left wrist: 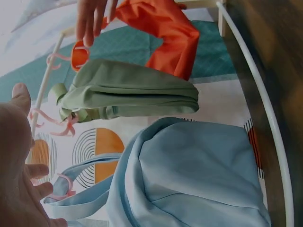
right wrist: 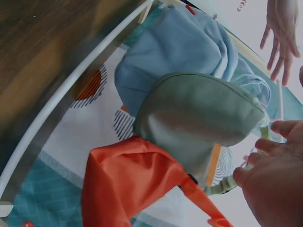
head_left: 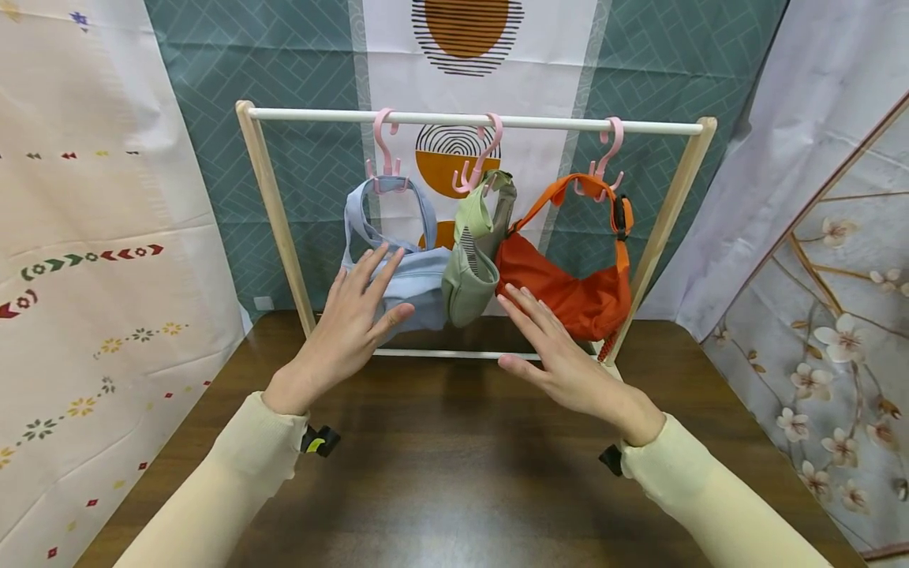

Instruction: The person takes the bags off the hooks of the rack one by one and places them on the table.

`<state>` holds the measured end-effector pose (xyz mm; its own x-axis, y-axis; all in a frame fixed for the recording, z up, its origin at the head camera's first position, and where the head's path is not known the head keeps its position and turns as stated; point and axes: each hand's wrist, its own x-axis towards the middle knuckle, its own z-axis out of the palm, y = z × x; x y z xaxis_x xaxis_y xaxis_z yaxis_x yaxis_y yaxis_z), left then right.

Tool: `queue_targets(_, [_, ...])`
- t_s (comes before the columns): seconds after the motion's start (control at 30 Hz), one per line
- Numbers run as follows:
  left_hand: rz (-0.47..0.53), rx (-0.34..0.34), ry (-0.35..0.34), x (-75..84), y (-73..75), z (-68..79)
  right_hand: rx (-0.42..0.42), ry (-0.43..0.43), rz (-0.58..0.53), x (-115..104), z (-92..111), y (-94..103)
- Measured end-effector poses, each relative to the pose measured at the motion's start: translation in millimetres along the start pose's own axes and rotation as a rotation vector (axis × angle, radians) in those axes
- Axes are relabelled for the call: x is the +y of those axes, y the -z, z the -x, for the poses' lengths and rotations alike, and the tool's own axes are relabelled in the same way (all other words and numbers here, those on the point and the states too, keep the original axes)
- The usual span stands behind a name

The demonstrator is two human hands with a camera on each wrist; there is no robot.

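Three bags hang by their straps from pink hooks on a rack. The light blue bag [head_left: 415, 288] is on the left, the sage green bag [head_left: 469, 288] in the middle, turned edge-on, and the orange-red bag [head_left: 568, 292] on the right. My left hand [head_left: 351, 319], fingers straight and spread, is in front of the blue bag and overlaps it in the head view. My right hand [head_left: 561, 359] reaches out flat before the orange bag, fingers extended. Neither hand holds anything. In the left wrist view the blue bag [left wrist: 194, 175] lies beyond the left fingers.
A rack with wooden side posts [head_left: 273, 213] and a white top rail [head_left: 454, 120] stands at the back of the brown table [head_left: 454, 473]. Its lower white bar [head_left: 440, 354] runs close above the table. Patterned cloths [head_left: 92, 276] hang behind and at both sides.
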<state>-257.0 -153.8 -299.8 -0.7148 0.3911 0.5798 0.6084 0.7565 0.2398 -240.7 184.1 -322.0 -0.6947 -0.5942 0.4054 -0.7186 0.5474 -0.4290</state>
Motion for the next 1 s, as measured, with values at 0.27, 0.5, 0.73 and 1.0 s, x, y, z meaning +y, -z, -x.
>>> queue_targets(0.27, [0.032,0.033,-0.039,-0.7,7.8,-16.1,0.043,0.034,0.023,-5.7,-9.4,12.7])
queue_targets(0.5, [0.049,0.080,-0.054,-4.1,19.3,-25.7,0.060,0.042,0.001,-13.0,-18.8,31.3])
queue_targets(0.73, [0.040,0.107,-0.075,-4.4,29.0,-35.8,0.079,0.071,0.002,-17.5,-24.9,41.3])
queue_targets(1.0, [0.031,0.125,-0.076,-5.7,39.7,-46.5,0.083,0.096,0.000,-20.3,-33.5,45.4])
